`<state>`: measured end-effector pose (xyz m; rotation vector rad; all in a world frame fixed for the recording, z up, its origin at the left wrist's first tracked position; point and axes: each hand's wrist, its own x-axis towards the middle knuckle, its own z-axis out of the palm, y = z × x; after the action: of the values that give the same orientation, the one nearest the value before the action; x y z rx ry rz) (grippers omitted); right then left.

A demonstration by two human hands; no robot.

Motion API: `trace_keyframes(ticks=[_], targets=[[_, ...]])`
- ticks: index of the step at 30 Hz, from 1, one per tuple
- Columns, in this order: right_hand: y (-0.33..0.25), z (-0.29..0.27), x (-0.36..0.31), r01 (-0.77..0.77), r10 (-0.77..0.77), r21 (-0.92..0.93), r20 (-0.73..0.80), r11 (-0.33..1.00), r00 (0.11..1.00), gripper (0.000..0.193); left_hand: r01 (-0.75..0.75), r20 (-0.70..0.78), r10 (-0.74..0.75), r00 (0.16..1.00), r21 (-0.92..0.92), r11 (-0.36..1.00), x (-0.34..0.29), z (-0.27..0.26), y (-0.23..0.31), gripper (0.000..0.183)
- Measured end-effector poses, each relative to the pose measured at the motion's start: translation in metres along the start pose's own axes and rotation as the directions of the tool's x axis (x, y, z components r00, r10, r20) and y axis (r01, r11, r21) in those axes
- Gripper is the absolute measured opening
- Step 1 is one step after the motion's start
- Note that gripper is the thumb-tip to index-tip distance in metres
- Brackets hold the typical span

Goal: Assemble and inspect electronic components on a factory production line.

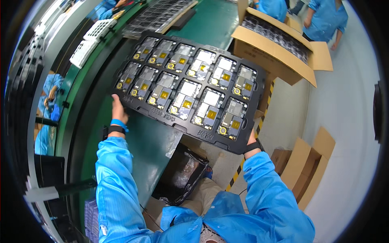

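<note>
In the head view I carry a black plastic tray point(189, 129) with both hands, its far left end raised over the bench. Two rows of pockets in it hold several phone circuit boards point(163, 90), each with a yellow round piece and an amber patch. My left hand point(119, 110), a blue band and a dark strap at its wrist, grips the near left corner. My right hand point(252, 142) clasps the near right corner, its fingers mostly hidden beneath the tray. Another dark strap circles that wrist.
A green bench point(148, 141) runs along the left, with clear trays point(160, 18) at its far end. An open carton point(279, 50) of trays stands far right, another carton point(302, 170) nearer. A black-lined bin point(178, 178) sits below. Co-workers in blue point(326, 20) are beyond.
</note>
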<state>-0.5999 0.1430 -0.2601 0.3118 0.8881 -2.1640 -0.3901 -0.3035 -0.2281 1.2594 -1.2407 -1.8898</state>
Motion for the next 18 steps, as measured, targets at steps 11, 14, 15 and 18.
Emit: trace_keyframes(ticks=[11,14,15,18], targets=[[0.040,-0.041,0.016,0.042,-0.040,-0.010,0.173,0.999,0.984,0.037,0.065,-0.072,-0.079,0.994,-0.176,0.982,-0.087,0.036,-0.010,0.078],[0.047,-0.044,-0.017,-0.030,0.029,0.002,-0.177,1.000,0.984,0.038,0.002,0.130,0.009,0.991,-0.085,0.996,-0.148,0.017,-0.024,0.082],[0.057,-0.061,-0.027,0.006,-0.017,-0.036,-0.290,0.999,0.957,0.034,0.023,0.143,-0.018,0.989,-0.034,0.999,-0.171,0.019,-0.033,0.074],[0.148,-0.223,-0.033,-0.535,0.286,-0.552,-0.476,0.640,0.832,0.031,0.063,0.085,-0.067,0.994,0.046,0.997,-0.244,0.005,-0.070,0.049]])
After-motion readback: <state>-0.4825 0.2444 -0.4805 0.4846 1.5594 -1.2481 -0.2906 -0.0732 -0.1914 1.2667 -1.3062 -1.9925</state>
